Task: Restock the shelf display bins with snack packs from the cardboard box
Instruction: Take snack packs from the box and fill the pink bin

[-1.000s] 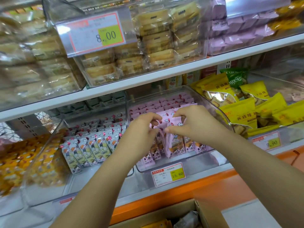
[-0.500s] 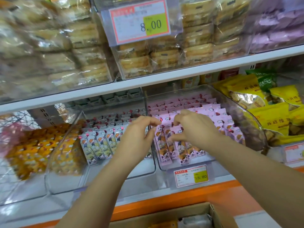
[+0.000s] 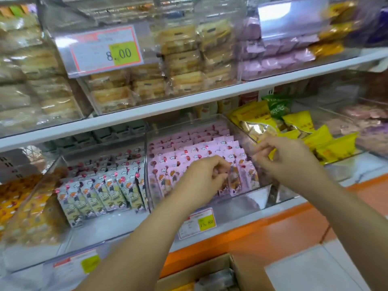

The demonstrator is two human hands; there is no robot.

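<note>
I see two hands at one clear bin [image 3: 247, 197] on the lower shelf, which is packed with rows of pink packs [image 3: 189, 152]. My left hand [image 3: 201, 175] pinches a front pack with curled fingers. My right hand [image 3: 289, 158] is blurred, so I cannot tell its grip. One cardboard box [image 3: 249, 276] sits below.

Two hands are in view: the left hand [image 3: 201, 175] and the right hand [image 3: 287, 158]. There is one cardboard box [image 3: 247, 271]. Three price tags show: the 8.00 tag [image 3: 105, 52], the 15.80 tag [image 3: 197, 222] and one blurred tag [image 3: 77, 264]. The lower row seems to hold five clear bins [image 3: 241, 201], though its ends are blurred. One green bag [image 3: 277, 106] lies among the yellow bags [image 3: 327, 141].
</note>
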